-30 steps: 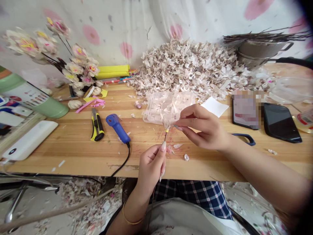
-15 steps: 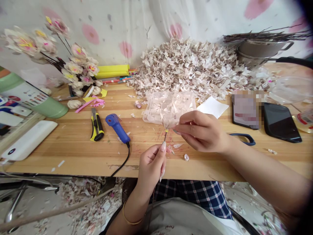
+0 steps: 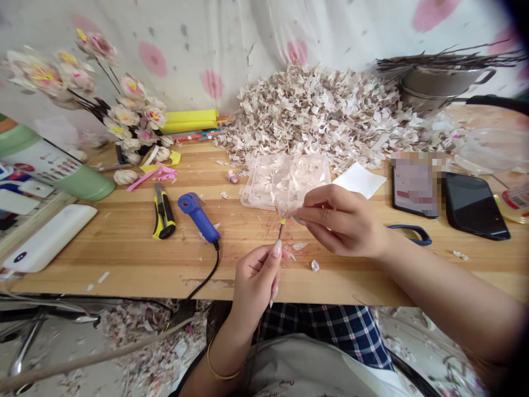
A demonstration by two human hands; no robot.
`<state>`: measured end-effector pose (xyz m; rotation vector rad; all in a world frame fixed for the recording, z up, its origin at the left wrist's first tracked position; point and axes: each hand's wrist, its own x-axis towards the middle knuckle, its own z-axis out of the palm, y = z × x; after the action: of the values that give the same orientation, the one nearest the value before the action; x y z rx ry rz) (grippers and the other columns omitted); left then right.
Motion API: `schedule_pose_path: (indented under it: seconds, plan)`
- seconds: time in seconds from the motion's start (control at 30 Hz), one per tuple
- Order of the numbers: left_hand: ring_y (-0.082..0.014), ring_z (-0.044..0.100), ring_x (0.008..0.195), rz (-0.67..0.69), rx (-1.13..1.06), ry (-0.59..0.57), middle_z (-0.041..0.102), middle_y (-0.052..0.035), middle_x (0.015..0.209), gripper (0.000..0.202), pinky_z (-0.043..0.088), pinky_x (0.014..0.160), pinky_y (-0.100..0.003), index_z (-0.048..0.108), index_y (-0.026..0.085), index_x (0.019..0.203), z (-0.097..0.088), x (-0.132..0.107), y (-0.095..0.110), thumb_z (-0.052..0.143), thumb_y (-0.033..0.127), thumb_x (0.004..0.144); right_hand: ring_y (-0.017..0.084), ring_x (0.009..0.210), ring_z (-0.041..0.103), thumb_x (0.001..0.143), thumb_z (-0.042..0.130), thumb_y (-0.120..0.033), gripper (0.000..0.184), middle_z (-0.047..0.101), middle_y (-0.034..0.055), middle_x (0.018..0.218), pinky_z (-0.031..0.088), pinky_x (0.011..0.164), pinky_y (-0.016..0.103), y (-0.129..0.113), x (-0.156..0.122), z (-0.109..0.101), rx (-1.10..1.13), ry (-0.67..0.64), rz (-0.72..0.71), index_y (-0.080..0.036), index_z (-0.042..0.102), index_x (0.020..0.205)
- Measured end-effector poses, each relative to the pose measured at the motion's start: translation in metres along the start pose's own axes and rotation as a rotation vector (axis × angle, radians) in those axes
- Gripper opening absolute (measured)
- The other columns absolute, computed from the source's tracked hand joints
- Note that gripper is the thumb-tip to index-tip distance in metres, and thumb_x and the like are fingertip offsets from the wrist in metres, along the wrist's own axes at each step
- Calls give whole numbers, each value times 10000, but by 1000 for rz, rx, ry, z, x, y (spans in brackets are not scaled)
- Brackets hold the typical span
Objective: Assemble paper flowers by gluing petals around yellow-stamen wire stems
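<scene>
My left hand pinches a thin dark stem between thumb and fingers, above the table's front edge. At the top of the stem is a small flower head of pale petals with a yellow base. My right hand comes in from the right, its thumb and fingers closed on a pale petal at the flower's side. Just behind the flower lies a clear compartment box with pale petals in it. A loose petal rests on the wood below my right hand.
A large petal heap spreads along the back. To the left are a blue corded tool, a utility knife and finished flowers. Two phones and dark-blue scissor handles lie right, near white paper.
Both hands stay almost in place. The flower head has shifted very slightly, and my right fingertips remain against its side.
</scene>
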<state>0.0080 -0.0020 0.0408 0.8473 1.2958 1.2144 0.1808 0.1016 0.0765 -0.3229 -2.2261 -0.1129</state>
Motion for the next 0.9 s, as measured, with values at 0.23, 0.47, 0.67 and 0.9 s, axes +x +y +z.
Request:
schedule_pose_path:
  seconds: [0.23,0.47,0.67,0.9]
  plan:
    - [-20,269,302,-5,1,-9,367,95,365,467,202,346,-142,682,144,734,-1,0,0,648,604,807,159,791,619,884,597,-90,174,603,88,912,537,626,287,1,0,1,25,28,26,-137,658,1041]
    - [-25,275,313,-3,9,-11,366,95,376,470,222,354,-148,680,140,747,-1,0,0,640,603,815,162,818,619,860,599,-65,208,583,78,910,535,649,293,2,1,-1,97,100,92,-147,675,1036]
    - [-18,280,309,10,-41,-14,371,94,374,459,223,348,-141,689,141,737,-2,1,-3,667,595,802,167,799,613,869,597,-80,208,580,72,895,518,636,312,4,5,-4,141,121,133,-175,694,1026]
    - [-40,399,319,91,-194,-56,525,45,395,392,291,349,-155,760,152,791,-6,-5,-10,765,541,739,175,720,574,880,656,-225,114,598,41,834,486,622,354,13,3,-3,81,379,353,-275,733,946]
